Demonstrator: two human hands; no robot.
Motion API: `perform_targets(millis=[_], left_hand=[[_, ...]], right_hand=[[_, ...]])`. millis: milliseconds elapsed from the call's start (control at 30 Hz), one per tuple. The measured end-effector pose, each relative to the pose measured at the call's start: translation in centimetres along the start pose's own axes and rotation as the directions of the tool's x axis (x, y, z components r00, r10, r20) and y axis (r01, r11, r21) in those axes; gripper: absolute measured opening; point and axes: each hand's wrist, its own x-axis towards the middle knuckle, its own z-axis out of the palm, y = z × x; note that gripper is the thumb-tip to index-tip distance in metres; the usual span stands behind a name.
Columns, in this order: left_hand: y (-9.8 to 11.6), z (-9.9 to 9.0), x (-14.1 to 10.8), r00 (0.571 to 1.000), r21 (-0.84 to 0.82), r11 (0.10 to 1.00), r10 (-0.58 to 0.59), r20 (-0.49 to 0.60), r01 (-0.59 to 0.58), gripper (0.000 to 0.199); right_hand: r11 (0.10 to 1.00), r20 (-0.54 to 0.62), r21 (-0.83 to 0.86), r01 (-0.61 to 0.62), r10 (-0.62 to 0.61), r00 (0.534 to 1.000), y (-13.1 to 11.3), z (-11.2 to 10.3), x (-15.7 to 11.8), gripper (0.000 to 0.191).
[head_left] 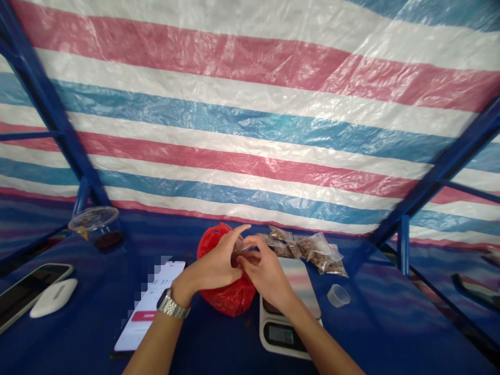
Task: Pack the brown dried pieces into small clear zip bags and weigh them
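Note:
A small clear plastic bag [241, 247] with brownish contents is between my hands, above a red plastic bag [230, 298] on the blue table. My left hand [219, 263], with a metal-band watch at the wrist, curls round the small bag from the left, thumb and fingers bent. My right hand [265, 268] pinches it from the right, over the left side of a white digital scale [299, 284]. Several clear bags of brown dried pieces [318, 250] lie behind the scale. To the scale's right is a small clear cup [338, 295].
A lit phone [156, 307] lies left of the red bag. Farther left are a dark-screened phone [29, 289], a white case [53, 298] and a clear lidded container [97, 229] with dark contents. Blue metal bars [404, 245] and a striped tarp [250, 125] stand behind.

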Motion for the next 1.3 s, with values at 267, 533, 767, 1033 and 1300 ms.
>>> perform_targets(millis=[267, 533, 767, 1033, 1300], left_hand=[[-0.7, -0.6, 0.8, 0.999, -0.032, 0.999, -0.036, -0.04, 0.035, 0.076], [0.0, -1.7, 0.8, 0.992, -0.02, 0.996, -0.09, -0.089, 0.089, 0.065], [-1.3, -1.9, 0.8, 0.988, -0.111, 0.981, -0.157, 0.003, 0.157, 0.071], [-1.4, -1.9, 0.8, 0.993, -0.165, 0.98, -0.116, -0.025, 0.11, 0.069], [-1.5, -0.6, 1.0, 0.998, -0.236, 0.971, -0.039, 0.041, 0.048, 0.071]], right_hand=[[0.93, -0.034, -0.362, 0.057, -0.074, 0.997, -0.5, -1.5, 0.1, 0.035], [0.497, 0.094, -0.868, 0.016, 0.134, 0.986, -1.3, -1.9, -0.9, 0.023], [0.549, 0.089, -0.834, 0.053, 0.039, 0.995, -0.6, -1.8, -0.3, 0.03], [0.646, 0.001, -0.747, 0.158, -0.236, 0.972, -0.6, -2.6, 0.4, 0.022], [0.616, 0.073, -0.738, 0.276, -0.334, 0.94, -1.0, -1.9, 0.0, 0.02]])
